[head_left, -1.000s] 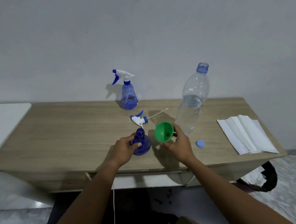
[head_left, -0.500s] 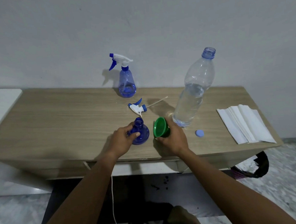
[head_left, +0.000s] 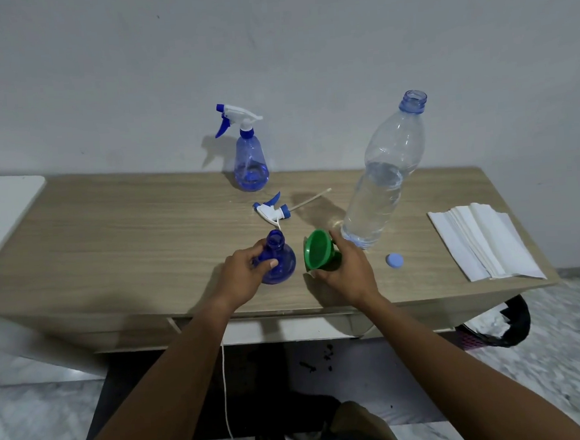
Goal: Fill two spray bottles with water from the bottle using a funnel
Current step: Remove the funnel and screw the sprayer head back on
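Near the front edge of the tabletop [head_left: 111, 239], the left hand [head_left: 242, 274] curls its fingers and thumb round the neck of the open spray bottle [head_left: 282, 269], a dark blue one that stands upright with its mouth uncovered. Just to the right, the right hand [head_left: 345, 267] grips the green funnel [head_left: 318, 252], tipped on its side with the wide mouth facing left toward that bottle; the funnel is beside the neck and not in it. Behind the right hand stands the water bottle [head_left: 382, 186], clear plastic, uncapped and partly full. Its blue cap [head_left: 394, 260] lies on the wood to the right of the hand. Behind the open bottle lies a loose spray head [head_left: 271, 211] with its thin tube pointing right. Farther back, near the wall, stands the second spray bottle [head_left: 249, 164] with its trigger head on and some liquid at the bottom. At the right end lies a stack of white paper napkins [head_left: 482, 240].
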The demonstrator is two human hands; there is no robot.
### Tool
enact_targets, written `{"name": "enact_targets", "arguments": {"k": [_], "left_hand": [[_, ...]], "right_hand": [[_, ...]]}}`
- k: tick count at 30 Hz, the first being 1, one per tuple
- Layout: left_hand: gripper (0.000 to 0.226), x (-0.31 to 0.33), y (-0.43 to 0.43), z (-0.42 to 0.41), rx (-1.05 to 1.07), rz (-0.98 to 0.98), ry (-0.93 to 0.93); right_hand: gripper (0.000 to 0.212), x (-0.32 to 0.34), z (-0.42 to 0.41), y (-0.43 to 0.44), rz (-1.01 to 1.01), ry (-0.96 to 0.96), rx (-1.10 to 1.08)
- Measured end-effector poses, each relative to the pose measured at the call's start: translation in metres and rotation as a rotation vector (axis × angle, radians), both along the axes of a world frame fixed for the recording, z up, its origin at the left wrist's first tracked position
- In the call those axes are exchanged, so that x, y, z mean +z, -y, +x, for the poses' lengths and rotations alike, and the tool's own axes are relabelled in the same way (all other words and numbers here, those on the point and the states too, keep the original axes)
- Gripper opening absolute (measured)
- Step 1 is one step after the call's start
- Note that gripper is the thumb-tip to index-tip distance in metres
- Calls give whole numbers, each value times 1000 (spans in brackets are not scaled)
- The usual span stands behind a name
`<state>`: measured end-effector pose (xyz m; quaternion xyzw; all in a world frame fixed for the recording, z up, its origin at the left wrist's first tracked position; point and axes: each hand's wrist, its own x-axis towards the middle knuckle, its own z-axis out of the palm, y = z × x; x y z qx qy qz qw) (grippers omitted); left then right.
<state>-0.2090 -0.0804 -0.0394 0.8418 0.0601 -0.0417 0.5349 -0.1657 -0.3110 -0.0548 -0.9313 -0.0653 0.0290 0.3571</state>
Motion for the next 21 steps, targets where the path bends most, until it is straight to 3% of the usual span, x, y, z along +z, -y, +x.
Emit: {"name": "enact_targets", "arguments": {"k": [6, 16, 21], "left_hand": [[39, -1, -1, 3, 3, -5, -17], [42, 4, -5, 12, 31, 30, -36], [46, 0, -15, 17, 36, 64, -31]], "right_hand": [[95, 8, 4, -3, 48, -5, -13], [50, 44, 53, -40, -4, 106, 96], [45, 50, 104, -62, -33, -49, 138]]}}
